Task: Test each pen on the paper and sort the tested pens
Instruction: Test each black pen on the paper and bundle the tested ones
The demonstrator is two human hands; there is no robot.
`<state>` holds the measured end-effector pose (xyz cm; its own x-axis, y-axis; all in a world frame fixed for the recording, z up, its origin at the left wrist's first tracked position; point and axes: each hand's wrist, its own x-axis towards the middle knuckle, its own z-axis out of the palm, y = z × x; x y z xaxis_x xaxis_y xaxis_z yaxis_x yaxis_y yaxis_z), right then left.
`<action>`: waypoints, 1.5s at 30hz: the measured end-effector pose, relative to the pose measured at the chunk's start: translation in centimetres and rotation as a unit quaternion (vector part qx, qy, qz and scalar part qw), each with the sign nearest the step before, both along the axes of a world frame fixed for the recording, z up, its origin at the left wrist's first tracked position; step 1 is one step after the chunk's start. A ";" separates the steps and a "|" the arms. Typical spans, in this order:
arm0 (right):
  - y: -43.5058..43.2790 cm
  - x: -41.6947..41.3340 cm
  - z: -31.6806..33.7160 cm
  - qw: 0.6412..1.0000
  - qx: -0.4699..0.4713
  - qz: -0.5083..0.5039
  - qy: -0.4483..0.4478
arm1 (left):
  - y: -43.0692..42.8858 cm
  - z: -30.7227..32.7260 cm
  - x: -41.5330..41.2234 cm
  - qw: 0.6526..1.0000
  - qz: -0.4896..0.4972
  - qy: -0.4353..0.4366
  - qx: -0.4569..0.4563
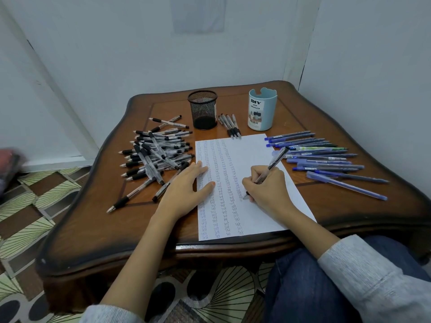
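A white sheet of paper lies in the middle of the table, its left half covered with columns of small blue test marks. My right hand grips a dark pen, and the pen's tip touches the paper near the rightmost column. My left hand rests flat on the paper's left edge with straight fingers. A heap of clear black-grip pens sits left of the paper. Several blue pens are fanned out to the right. A small bunch of black-grip pens lies above the paper.
A black mesh pen cup and a light blue desk organizer cup stand at the back of the brown wooden table. White walls close in behind and to the right. A patterned floor lies on the left.
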<state>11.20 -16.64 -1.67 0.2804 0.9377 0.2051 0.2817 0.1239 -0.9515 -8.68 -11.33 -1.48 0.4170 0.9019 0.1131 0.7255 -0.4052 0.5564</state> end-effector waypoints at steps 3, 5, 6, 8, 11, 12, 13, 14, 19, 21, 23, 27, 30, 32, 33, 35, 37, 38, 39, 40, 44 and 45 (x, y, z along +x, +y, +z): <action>0.0 -0.1 0.0 1.000 0.000 0.008 0.002 | 0.0 0.0 0.0 1.000 0.002 0.003 0.001; 0.0 0.0 0.0 1.000 -0.005 0.010 0.006 | 0.0 0.0 0.0 1.000 0.001 0.003 0.000; 0.0 0.0 0.0 1.000 -0.006 0.008 0.008 | 0.0 0.0 0.0 1.000 0.001 0.001 0.000; 0.1 0.1 0.0 1.000 -0.003 -0.001 0.013 | 0.0 0.0 0.0 1.000 0.003 -0.005 0.000; 0.2 0.0 -0.1 1.000 0.002 -0.010 0.000 | -0.1 0.0 0.0 1.000 0.003 -0.008 0.002; 0.2 0.0 -0.1 1.000 0.001 -0.005 -0.006 | -0.1 0.0 0.0 1.000 0.003 -0.008 0.001; 0.2 0.0 -0.1 1.000 0.000 -0.001 -0.009 | -0.2 0.0 0.0 1.000 0.003 -0.008 0.000; 0.2 0.0 -0.1 1.000 -0.003 0.001 -0.009 | -0.2 0.0 0.0 1.000 0.003 -0.009 -0.001; 0.3 0.1 -0.2 1.000 -0.003 -0.009 -0.019 | -0.1 0.0 0.0 1.000 0.005 -0.003 -0.002; 0.4 0.0 -0.3 0.999 -0.003 -0.014 -0.037 | -0.1 -0.1 0.0 1.000 0.004 -0.006 -0.004; 0.4 0.1 -0.3 0.999 -0.013 -0.016 -0.027 | 0.0 -0.1 0.0 1.000 0.004 -0.004 -0.005; 0.1 0.6 0.5 0.991 -0.068 0.020 0.115 | 0.0 -0.1 0.0 1.000 0.005 -0.003 -0.006; -0.1 0.7 1.2 0.977 -0.078 0.040 0.193 | 0.0 -0.1 0.0 1.000 0.003 -0.007 -0.007; -0.1 0.6 1.4 0.978 -0.083 0.045 0.185 | 0.0 0.0 0.0 1.000 0.003 -0.007 -0.007; -0.2 0.6 1.4 0.979 -0.086 0.048 0.176 | 0.0 0.0 -0.1 1.000 0.003 -0.006 -0.008; -0.2 0.7 1.3 0.983 -0.070 0.047 0.162 | -0.1 0.0 -0.1 1.000 0.004 -0.003 -0.008; -0.4 0.7 1.3 0.985 -0.054 0.053 0.153 | -0.1 0.0 -0.1 1.000 0.003 -0.003 -0.008; -0.4 0.7 1.3 0.985 -0.054 0.058 0.152 | -0.1 0.0 0.0 1.000 0.003 -0.004 -0.010; -0.4 0.7 1.3 0.984 -0.056 0.061 0.155 | -0.1 0.1 0.0 1.000 0.003 -0.005 -0.011; -0.4 0.7 1.3 0.983 -0.058 0.063 0.160 | -0.1 0.1 0.0 1.000 0.002 -0.003 -0.011; -0.4 0.6 1.3 0.984 -0.059 0.064 0.155 | -0.2 0.2 0.0 1.000 0.005 0.000 -0.012; -0.4 0.5 1.3 0.985 -0.059 0.063 0.151 | -0.2 0.2 0.0 1.000 0.005 0.000 -0.013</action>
<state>11.74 -17.08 -0.40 0.1917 0.9813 0.0177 -0.0264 0.0232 -0.9994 -8.65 -11.52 -1.27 0.4075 0.9088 0.0895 0.7301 -0.3831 0.5659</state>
